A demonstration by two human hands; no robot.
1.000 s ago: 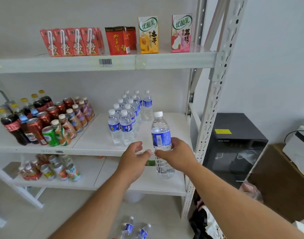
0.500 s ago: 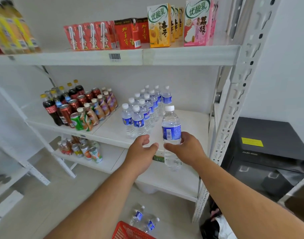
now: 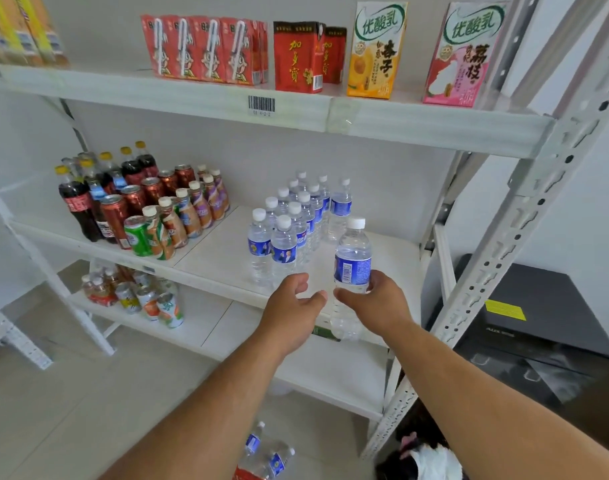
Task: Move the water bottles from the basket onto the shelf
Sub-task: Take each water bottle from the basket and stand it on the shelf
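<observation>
Clear btl [image 3: 352, 268] upright, shelf-front [image 3: 227, 251]

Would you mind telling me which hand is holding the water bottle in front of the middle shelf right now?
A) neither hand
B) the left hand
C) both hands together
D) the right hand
D: the right hand grips the water bottle around its lower half, while the left hand hangs beside it with relaxed fingers, holding nothing.

Two hands [image 3: 289, 306], one held water bottle [image 3: 352, 268], two water bottles in the red basket [image 3: 242, 474], two yogurt cartons [image 3: 377, 50].
</observation>
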